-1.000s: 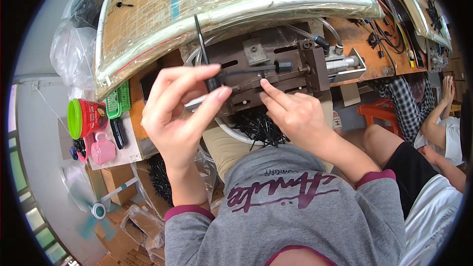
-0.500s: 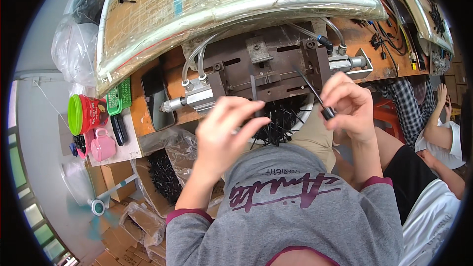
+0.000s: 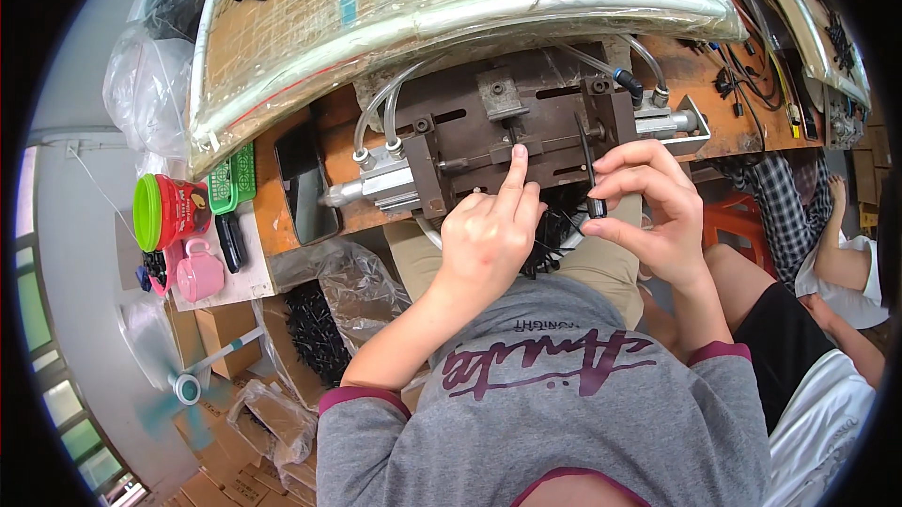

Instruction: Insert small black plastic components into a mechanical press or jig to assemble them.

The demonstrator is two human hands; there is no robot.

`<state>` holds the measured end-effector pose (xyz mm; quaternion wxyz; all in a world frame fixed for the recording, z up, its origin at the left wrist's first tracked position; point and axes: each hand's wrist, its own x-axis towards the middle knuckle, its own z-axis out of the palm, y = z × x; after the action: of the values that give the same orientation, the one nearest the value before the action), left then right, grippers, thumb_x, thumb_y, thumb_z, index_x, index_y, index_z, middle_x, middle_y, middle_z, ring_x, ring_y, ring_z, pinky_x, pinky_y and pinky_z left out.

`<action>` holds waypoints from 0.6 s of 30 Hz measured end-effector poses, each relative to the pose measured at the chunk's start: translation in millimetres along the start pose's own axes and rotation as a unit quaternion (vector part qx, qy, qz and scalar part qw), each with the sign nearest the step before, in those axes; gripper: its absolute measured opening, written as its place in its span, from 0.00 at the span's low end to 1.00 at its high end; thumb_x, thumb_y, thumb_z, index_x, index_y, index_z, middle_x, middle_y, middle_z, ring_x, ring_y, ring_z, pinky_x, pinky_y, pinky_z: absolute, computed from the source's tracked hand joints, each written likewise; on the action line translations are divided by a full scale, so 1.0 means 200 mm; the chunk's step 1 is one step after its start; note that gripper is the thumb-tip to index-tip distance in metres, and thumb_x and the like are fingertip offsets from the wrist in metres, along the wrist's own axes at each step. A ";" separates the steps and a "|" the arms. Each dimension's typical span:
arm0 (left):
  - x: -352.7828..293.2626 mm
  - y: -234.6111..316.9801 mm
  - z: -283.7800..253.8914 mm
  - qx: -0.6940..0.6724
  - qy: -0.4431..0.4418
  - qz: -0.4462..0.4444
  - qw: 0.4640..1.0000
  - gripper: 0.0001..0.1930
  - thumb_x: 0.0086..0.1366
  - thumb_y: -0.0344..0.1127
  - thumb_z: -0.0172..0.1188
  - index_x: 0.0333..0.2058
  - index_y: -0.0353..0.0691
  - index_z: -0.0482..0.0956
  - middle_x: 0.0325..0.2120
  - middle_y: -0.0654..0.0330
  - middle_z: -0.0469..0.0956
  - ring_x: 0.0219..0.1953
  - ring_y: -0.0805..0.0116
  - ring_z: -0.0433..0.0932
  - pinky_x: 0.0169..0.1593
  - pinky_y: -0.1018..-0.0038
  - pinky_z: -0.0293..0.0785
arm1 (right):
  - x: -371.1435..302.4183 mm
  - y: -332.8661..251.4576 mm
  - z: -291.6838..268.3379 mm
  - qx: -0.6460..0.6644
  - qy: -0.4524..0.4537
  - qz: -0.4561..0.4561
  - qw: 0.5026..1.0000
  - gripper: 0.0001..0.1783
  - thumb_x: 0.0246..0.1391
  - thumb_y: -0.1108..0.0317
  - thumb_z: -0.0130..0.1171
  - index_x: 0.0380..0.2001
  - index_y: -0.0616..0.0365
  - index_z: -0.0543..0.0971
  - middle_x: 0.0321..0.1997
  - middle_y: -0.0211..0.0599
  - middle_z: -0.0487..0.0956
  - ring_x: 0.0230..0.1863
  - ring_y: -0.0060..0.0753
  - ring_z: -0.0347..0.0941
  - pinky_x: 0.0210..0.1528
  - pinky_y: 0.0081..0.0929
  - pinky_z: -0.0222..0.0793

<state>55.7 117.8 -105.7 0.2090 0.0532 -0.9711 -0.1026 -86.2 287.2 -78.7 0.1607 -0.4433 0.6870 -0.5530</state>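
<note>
A brown metal clamping fixture [image 3: 554, 122] lies in front of me, with an air cylinder at each end. My left hand [image 3: 490, 236] reaches over its near edge, index finger stretched out. That fingertip rests at the small block in the middle, by a thin dark piece [image 3: 513, 129] that shows just beyond it. In my right hand [image 3: 653, 211], thumb and fingers pinch a thin black rod with a thicker end [image 3: 594, 173]; it stands near upright, thick end down. Below both hands, a pile of black rods [image 3: 562, 225] in a round white container sits at my lap, partly hidden.
A plastic-covered cardboard panel [image 3: 451, 9] overhangs the fixture's far side, with two black parts on top. Clear air hoses [image 3: 366, 117] curve beside it. A phone [image 3: 305, 178], red tub [image 3: 183, 209] and pink mug [image 3: 199, 270] stand left. Another person [image 3: 817, 338] sits right.
My left hand has moved right and forward onto the fixture; the dark rod upright at its fingers is gone from there. The rod in my right hand has swung from slanted to nearly upright.
</note>
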 end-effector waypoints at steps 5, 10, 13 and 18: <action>0.12 -0.09 -0.15 -0.144 -0.033 -0.012 0.989 0.18 0.52 0.40 0.77 0.39 0.39 0.84 0.40 0.53 0.86 0.26 0.67 0.84 0.31 0.73 0.80 | 0.00 0.01 0.05 -0.132 0.021 -0.088 0.987 0.16 0.41 0.74 0.76 0.36 0.60 0.82 0.54 0.41 0.79 0.47 0.34 0.79 0.45 0.29 0.78; 0.54 -0.43 -0.37 0.098 0.228 0.001 0.969 0.10 0.61 0.33 0.68 0.42 0.45 0.87 0.41 0.60 0.87 0.43 0.59 0.85 0.52 0.69 0.77 | -0.02 0.03 0.17 -0.240 -0.028 -0.147 0.959 0.13 0.45 0.75 0.69 0.35 0.63 0.77 0.62 0.48 0.75 0.44 0.44 0.80 0.45 0.36 0.77; 0.70 -0.73 -0.33 0.198 0.183 0.015 0.963 0.13 0.63 0.36 0.66 0.46 0.46 0.86 0.43 0.57 0.86 0.44 0.56 0.83 0.52 0.65 0.76 | -0.01 0.07 0.27 -0.310 -0.053 -0.187 0.931 0.09 0.47 0.72 0.62 0.34 0.61 0.77 0.61 0.51 0.77 0.35 0.34 0.81 0.38 0.29 0.77; 0.76 -0.71 -0.33 0.109 0.017 -0.105 0.988 0.14 0.62 0.35 0.65 0.47 0.43 0.84 0.44 0.54 0.85 0.43 0.57 0.83 0.49 0.63 0.77 | 0.07 0.07 0.30 -0.366 -0.049 -0.199 0.908 0.06 0.45 0.72 0.61 0.26 0.58 0.73 0.58 0.51 0.80 0.21 0.25 0.76 0.28 0.23 0.72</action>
<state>-45.7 -54.0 -19.4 0.2061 0.1792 -0.9618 -0.0170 -58.6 239.2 -108.1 -0.0924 -0.6251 0.7299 -0.2608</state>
